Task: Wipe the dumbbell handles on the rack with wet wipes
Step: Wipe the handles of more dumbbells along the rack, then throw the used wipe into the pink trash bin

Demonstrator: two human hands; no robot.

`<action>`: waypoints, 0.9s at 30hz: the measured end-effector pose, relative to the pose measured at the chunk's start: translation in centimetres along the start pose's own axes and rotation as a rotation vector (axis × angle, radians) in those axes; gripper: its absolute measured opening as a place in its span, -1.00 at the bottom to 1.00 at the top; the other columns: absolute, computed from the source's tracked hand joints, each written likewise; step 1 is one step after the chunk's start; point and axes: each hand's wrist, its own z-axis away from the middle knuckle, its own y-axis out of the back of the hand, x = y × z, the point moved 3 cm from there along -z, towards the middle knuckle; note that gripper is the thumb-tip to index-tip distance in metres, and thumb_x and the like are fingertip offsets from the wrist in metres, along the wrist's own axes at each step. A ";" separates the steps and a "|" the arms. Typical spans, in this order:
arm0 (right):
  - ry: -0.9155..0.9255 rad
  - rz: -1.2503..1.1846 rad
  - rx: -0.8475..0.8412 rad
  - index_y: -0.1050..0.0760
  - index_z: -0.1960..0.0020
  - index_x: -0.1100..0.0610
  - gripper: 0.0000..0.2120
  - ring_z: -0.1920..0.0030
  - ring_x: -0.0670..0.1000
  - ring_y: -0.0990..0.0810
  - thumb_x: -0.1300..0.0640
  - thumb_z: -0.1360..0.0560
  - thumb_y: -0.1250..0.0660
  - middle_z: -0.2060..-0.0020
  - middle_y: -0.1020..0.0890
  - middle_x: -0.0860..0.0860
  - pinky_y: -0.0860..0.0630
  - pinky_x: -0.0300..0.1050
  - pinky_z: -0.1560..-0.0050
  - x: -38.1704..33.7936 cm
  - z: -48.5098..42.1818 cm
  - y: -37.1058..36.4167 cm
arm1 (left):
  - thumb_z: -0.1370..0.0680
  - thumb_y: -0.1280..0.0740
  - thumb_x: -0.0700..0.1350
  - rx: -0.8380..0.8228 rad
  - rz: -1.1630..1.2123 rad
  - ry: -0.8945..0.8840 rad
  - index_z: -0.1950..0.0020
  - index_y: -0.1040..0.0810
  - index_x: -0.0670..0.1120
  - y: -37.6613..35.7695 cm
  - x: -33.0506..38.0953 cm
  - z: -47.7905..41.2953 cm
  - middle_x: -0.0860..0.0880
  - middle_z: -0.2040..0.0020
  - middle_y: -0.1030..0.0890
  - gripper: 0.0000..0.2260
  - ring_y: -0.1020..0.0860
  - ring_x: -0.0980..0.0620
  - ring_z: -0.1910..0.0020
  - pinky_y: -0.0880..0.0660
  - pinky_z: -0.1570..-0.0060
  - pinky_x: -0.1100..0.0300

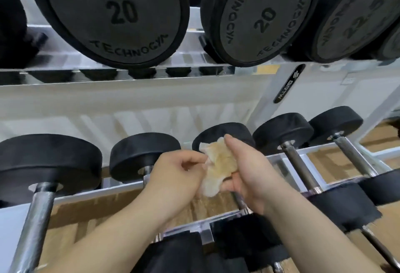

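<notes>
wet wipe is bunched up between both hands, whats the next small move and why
Probably wrap the wet wipe round the dumbbell handle just under the right hand. The left hand pinches the wipe's edge, the right hand grips it, and it seems to touch no handle yet.

White wall (pixel 138 101) behind; light wood-plank floor (pixel 201 207) below; soft, even lighting.

Crumpled wipe (pixel 218 171) above racked dumbbell handles (pixel 300 164)
</notes>
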 end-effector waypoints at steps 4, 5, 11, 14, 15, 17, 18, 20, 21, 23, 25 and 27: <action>-0.104 0.023 0.096 -0.65 -0.24 0.16 -0.53 -0.06 0.18 -0.75 -0.14 -0.71 -0.13 -0.04 -0.76 0.14 -0.63 0.07 -0.02 -1.4 -0.1 -0.7 | -0.60 -0.39 -0.31 0.012 0.065 0.119 0.06 -0.74 -0.07 1.2 2.5 -1.2 -0.01 0.18 -0.73 -0.81 -0.68 0.10 0.32 -0.66 0.34 0.15; -0.131 0.002 0.108 -0.65 -0.23 0.15 -0.55 -0.02 0.18 -0.75 -0.13 -0.71 -0.14 -0.03 -0.76 0.13 -0.63 0.06 0.04 -1.9 0.5 -0.7 | -0.60 -0.39 -0.32 0.022 0.090 0.140 0.04 -0.73 -0.08 1.1 3.6 -0.8 -0.02 0.18 -0.74 -0.82 -0.69 0.11 0.31 -0.63 0.36 0.20; -0.178 -0.013 0.167 -0.61 -0.24 0.09 -0.79 0.02 0.06 -0.76 0.10 -0.66 -0.29 -0.02 -0.77 0.07 -0.70 0.12 -0.08 -10.6 10.9 1.4 | -0.61 -0.38 -0.31 -0.101 0.161 0.224 -0.05 -0.69 -0.04 0.2 15.8 5.3 -0.01 0.10 -0.75 -0.81 -0.72 0.00 0.03 -0.67 0.03 0.15; -0.172 0.004 0.123 -0.68 -0.17 0.05 -0.74 -0.13 0.10 -0.73 0.11 -0.48 -0.44 -0.07 -0.75 0.12 -0.64 0.15 -0.24 -15.6 17.2 1.6 | -0.59 -0.37 -0.37 -0.267 0.122 0.199 -0.06 -0.72 -0.03 -0.9 22.8 10.3 0.01 0.03 -0.76 -0.74 -0.72 0.08 0.03 -0.65 -0.01 0.21; -0.186 0.001 0.115 -0.68 -0.16 0.07 -0.75 -0.13 0.10 -0.72 0.14 -0.48 -0.45 -0.06 -0.75 0.15 -0.64 0.10 -0.23 -17.8 20.5 2.2 | -0.57 -0.38 -0.39 -0.268 0.102 0.235 -0.06 -0.72 -0.03 -1.4 25.6 12.5 0.02 0.03 -0.76 -0.72 -0.71 0.12 0.05 -0.66 0.03 0.23; -0.186 0.020 0.096 -0.68 -0.18 0.12 -0.79 -0.12 0.13 -0.72 0.21 -0.56 -0.43 -0.06 -0.74 0.19 -0.66 0.09 -0.18 -20.9 25.5 2.5 | -0.54 -0.44 -0.35 -0.212 -0.025 0.248 -0.05 -0.72 -0.04 -1.8 29.1 16.2 0.08 0.08 -0.74 -0.77 -0.69 0.20 0.09 -0.61 0.15 0.35; -0.193 0.036 0.090 -0.67 -0.19 0.13 -0.80 -0.12 0.15 -0.72 0.18 -0.58 -0.43 -0.06 -0.74 0.18 -0.66 0.15 -0.19 -22.7 28.8 2.9 | -0.52 -0.48 -0.29 -0.200 -0.100 0.231 -0.02 -0.72 -0.02 -2.0 31.2 18.5 0.10 0.09 -0.73 -0.81 -0.68 0.19 0.08 -0.60 0.16 0.35; -0.213 0.059 0.097 -0.65 -0.21 0.16 -0.78 -0.09 0.12 -0.74 0.15 -0.58 -0.44 -0.06 -0.75 0.15 -0.68 0.17 -0.15 -25.1 33.9 4.0 | -0.50 -0.53 -0.19 -0.188 -0.157 0.252 0.06 -0.71 0.02 -2.4 33.9 21.9 0.08 0.13 -0.72 -0.89 -0.69 0.10 0.08 -0.67 0.07 0.16; -0.232 0.059 0.098 -0.62 -0.18 0.21 -0.80 -0.06 0.09 -0.76 0.20 -0.57 -0.45 -0.04 -0.75 0.15 -0.70 0.10 -0.08 -25.7 35.1 4.2 | -0.50 -0.53 -0.16 -0.216 -0.144 0.281 0.08 -0.70 0.02 -2.5 34.3 22.8 0.04 0.14 -0.71 -0.92 -0.71 0.03 0.09 -0.69 0.04 0.03; -0.291 -0.006 0.128 -0.59 -0.11 0.29 -0.83 -0.01 0.07 -0.77 0.30 -0.54 -0.48 0.00 -0.76 0.14 -0.72 0.04 -0.02 -26.7 39.3 5.2 | -0.49 -0.53 -0.10 -0.291 -0.186 0.228 0.04 -0.69 0.04 -3.5 35.7 25.7 0.05 0.12 -0.70 -0.91 -0.70 0.01 0.08 -0.68 0.04 -0.04; -0.350 -0.025 0.164 -0.62 -0.13 0.30 -0.77 -0.03 0.09 -0.77 0.26 -0.51 -0.51 -0.02 -0.76 0.16 -0.71 0.06 -0.07 -26.6 42.5 5.8 | -0.51 -0.52 -0.11 -0.346 -0.292 0.076 -0.12 -0.68 0.07 -4.3 36.6 28.2 0.07 0.05 -0.68 -0.79 -0.67 0.11 0.04 -0.62 0.00 0.17; -0.383 -0.083 0.235 -0.63 -0.16 0.32 -0.74 -0.02 0.10 -0.77 0.28 -0.50 -0.52 -0.02 -0.75 0.19 -0.72 -0.01 -0.04 -26.2 45.5 6.4 | -0.54 -0.49 -0.20 -0.418 -0.291 -0.003 -0.19 -0.68 -0.01 -5.3 37.4 30.4 0.03 -0.01 -0.69 -0.75 -0.67 0.14 0.02 -0.56 0.04 0.38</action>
